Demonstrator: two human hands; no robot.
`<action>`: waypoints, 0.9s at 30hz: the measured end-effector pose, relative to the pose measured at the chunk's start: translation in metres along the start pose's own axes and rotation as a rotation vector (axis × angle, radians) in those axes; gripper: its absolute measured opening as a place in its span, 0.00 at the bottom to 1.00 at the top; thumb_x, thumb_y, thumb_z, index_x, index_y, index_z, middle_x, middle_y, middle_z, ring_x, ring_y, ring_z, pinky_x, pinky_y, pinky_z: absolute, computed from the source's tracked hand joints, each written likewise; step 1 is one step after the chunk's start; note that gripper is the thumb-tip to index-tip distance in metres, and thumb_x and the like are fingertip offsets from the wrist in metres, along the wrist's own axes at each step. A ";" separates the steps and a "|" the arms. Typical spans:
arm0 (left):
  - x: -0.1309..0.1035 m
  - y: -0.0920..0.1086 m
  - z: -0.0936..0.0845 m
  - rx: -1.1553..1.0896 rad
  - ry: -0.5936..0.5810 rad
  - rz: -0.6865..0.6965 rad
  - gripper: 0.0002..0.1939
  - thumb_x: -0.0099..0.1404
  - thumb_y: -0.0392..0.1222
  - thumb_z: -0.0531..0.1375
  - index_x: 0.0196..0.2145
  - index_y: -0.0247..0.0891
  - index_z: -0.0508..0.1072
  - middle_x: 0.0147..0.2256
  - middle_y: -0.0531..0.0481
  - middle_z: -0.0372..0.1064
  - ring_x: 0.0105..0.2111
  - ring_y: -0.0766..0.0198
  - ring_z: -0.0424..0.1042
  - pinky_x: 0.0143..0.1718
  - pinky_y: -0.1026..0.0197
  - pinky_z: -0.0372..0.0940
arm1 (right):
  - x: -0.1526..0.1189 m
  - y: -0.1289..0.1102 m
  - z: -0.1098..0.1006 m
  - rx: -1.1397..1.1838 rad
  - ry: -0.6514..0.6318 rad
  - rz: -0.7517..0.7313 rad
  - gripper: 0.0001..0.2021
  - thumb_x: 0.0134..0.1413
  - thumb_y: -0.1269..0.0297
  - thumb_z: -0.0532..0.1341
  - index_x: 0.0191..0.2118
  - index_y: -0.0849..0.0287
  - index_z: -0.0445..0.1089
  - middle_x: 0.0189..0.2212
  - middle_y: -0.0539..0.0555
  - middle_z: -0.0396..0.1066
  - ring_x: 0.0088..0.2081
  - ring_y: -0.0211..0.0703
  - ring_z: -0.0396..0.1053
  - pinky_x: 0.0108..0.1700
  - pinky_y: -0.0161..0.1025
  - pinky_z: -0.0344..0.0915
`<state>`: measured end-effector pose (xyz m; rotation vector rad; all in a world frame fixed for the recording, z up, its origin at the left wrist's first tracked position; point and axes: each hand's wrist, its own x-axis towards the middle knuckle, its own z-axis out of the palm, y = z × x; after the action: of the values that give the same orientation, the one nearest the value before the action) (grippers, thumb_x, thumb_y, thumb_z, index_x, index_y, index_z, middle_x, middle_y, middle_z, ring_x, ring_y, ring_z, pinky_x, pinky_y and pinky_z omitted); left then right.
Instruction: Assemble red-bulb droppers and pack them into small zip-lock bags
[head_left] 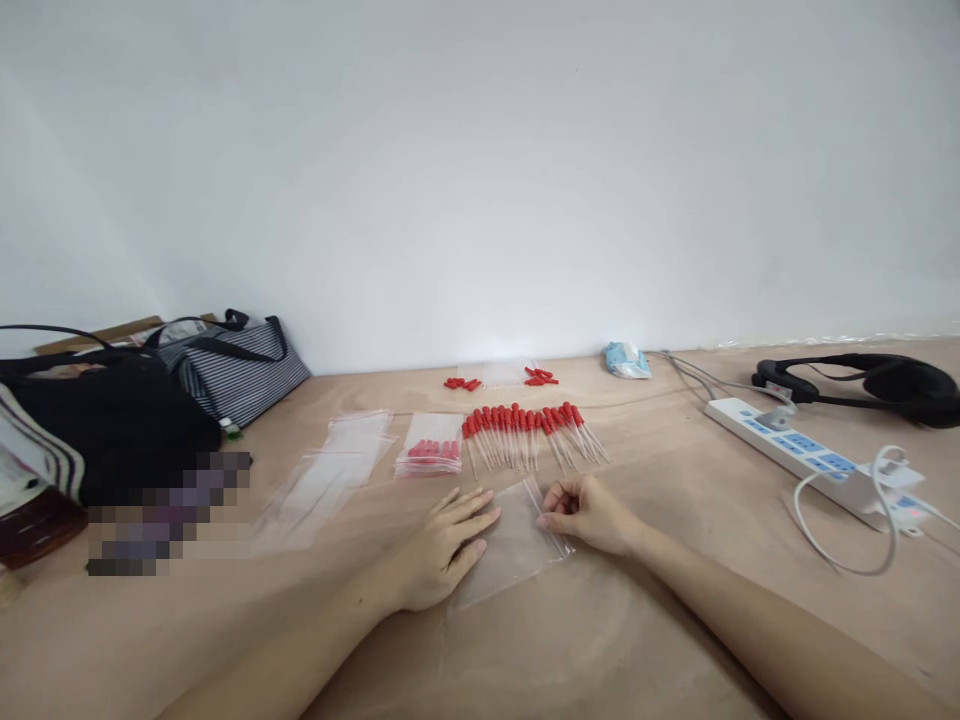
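Note:
A clear zip-lock bag (pixel 510 545) lies on the table in front of me. My left hand (pixel 442 548) rests flat on its left side, fingers spread. The fingers of my right hand (pixel 581 512) are pinched at the bag's zip edge on the right. Just beyond lies a fanned row of glass droppers (pixel 517 435) with red rubber bulbs. To their left, a filled zip-lock bag (pixel 429 448) shows several red bulbs inside. Further left, flat clear bags (pixel 334 470) overlap in a loose pile.
Loose red bulbs (pixel 461 384) lie near the wall beside another clear bag (pixel 502 374). A blue-white packet (pixel 627 360) sits at the back. On the right are a power strip (pixel 806 455) with cables and a black headset (pixel 862 385). Bags (pixel 232 365) stand at left.

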<state>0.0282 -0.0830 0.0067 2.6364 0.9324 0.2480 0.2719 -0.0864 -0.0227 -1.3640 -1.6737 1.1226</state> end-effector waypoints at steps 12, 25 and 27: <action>0.000 -0.001 0.001 0.005 0.000 0.000 0.21 0.65 0.41 0.47 0.56 0.44 0.57 0.59 0.48 0.48 0.58 0.59 0.47 0.58 0.46 0.41 | -0.014 -0.015 0.005 -0.454 0.063 -0.464 0.08 0.46 0.63 0.60 0.22 0.59 0.69 0.31 0.54 0.64 0.30 0.39 0.62 0.31 0.36 0.59; 0.001 0.000 0.000 -0.033 0.050 0.000 0.21 0.64 0.37 0.47 0.55 0.41 0.58 0.57 0.49 0.53 0.58 0.60 0.49 0.58 0.48 0.43 | -0.007 -0.010 0.003 -0.073 -0.100 -0.265 0.20 0.57 0.49 0.44 0.32 0.61 0.63 0.25 0.50 0.61 0.26 0.35 0.58 0.29 0.33 0.56; -0.001 0.000 0.000 -0.049 0.109 -0.002 0.20 0.65 0.37 0.45 0.54 0.40 0.59 0.56 0.49 0.55 0.57 0.61 0.51 0.59 0.49 0.44 | -0.006 -0.010 0.003 0.007 -0.130 -0.268 0.21 0.56 0.47 0.45 0.30 0.60 0.61 0.25 0.49 0.59 0.27 0.35 0.57 0.31 0.33 0.57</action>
<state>0.0275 -0.0841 0.0063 2.5990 0.9504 0.4132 0.2663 -0.0934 -0.0142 -1.0419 -1.8793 1.0771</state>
